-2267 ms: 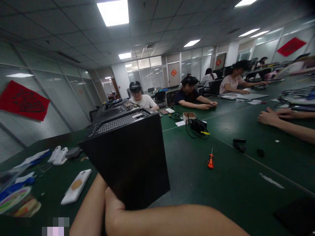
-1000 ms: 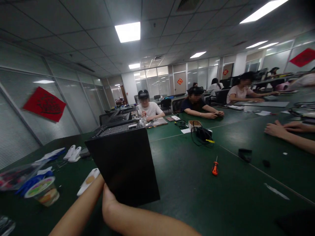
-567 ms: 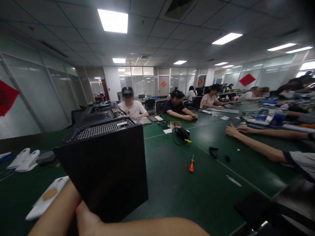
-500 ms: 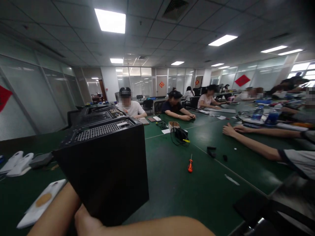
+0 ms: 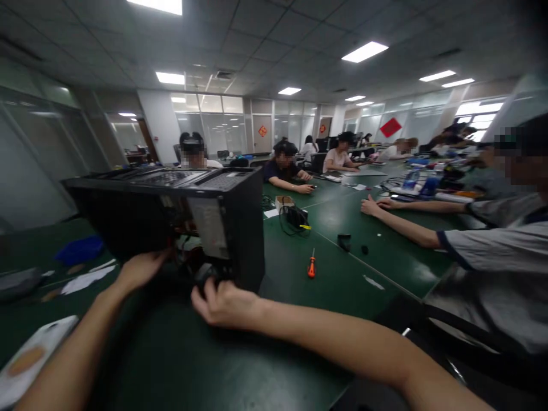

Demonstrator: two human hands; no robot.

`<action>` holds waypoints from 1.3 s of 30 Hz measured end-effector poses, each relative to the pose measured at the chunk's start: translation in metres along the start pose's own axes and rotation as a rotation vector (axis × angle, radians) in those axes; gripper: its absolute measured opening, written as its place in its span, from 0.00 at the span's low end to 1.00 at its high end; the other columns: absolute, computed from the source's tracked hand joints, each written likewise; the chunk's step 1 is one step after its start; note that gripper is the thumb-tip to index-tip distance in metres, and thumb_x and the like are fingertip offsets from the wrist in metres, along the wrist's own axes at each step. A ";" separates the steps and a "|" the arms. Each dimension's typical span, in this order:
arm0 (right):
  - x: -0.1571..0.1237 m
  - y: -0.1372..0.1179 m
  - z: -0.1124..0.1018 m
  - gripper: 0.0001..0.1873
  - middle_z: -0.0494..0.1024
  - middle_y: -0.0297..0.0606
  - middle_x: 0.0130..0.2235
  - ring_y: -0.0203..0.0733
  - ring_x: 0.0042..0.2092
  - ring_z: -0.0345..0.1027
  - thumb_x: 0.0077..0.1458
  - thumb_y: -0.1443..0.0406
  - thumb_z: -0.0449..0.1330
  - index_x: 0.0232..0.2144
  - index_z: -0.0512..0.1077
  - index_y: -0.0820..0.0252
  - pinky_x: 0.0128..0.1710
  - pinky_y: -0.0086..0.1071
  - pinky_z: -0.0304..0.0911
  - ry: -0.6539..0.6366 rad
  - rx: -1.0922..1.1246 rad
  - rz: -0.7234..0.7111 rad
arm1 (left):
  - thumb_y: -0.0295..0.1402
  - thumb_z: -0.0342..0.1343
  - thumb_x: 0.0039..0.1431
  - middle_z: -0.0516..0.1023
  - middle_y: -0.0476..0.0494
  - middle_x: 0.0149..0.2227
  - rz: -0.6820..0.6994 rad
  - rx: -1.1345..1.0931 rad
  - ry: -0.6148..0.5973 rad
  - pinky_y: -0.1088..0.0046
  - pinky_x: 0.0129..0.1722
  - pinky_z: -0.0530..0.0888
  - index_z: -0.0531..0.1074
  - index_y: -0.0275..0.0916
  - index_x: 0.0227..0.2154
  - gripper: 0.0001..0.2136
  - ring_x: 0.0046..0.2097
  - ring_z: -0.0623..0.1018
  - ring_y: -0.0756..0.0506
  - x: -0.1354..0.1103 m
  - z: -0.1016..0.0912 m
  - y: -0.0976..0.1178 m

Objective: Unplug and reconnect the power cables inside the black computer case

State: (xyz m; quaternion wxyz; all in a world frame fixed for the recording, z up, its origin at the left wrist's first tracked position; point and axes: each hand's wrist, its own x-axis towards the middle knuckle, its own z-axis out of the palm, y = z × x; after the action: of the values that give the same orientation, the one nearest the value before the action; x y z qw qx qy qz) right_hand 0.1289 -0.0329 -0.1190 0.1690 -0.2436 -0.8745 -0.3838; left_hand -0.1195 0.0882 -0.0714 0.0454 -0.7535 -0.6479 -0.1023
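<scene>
A black computer case point(image 5: 117, 220) stands on the green table in front of me, its open side facing me. Inside show a pale metal panel point(image 5: 209, 225) and several cables point(image 5: 184, 251). My left hand point(image 5: 143, 269) reaches to the lower middle of the opening. Its fingertips are lost in shadow and blur at the cables. At the lower right of the opening, the curled fingers of my right hand point(image 5: 231, 303) grip a small dark block-like part point(image 5: 206, 274), whose kind I cannot make out.
Right of the case lies an orange screwdriver point(image 5: 312, 266). Beyond it are a black adapter with cable point(image 5: 295, 217) and small black pieces point(image 5: 344, 242). A blue tray point(image 5: 80, 249) and a white packet point(image 5: 36, 354) lie left. A co-worker's arms point(image 5: 402, 220) rest at right.
The case has turned so that its open side faces me. My hands have moved from its lower near edge to the opening. The view has shifted to the right and downward.
</scene>
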 end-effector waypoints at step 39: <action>-0.095 0.078 0.063 0.16 0.77 0.41 0.31 0.40 0.33 0.64 0.67 0.58 0.54 0.37 0.76 0.63 0.35 0.36 0.52 0.233 0.243 0.358 | 0.51 0.50 0.65 0.83 0.43 0.35 0.059 0.168 0.310 0.66 0.37 0.68 0.77 0.41 0.32 0.19 0.39 0.81 0.38 -0.119 0.028 0.084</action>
State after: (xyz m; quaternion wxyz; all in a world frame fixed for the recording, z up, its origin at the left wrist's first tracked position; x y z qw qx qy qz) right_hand 0.2438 0.0318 -0.1603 0.3620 -0.3265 -0.8319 -0.2652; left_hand -0.0505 -0.0340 -0.1185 0.2105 -0.7410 -0.6169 -0.1614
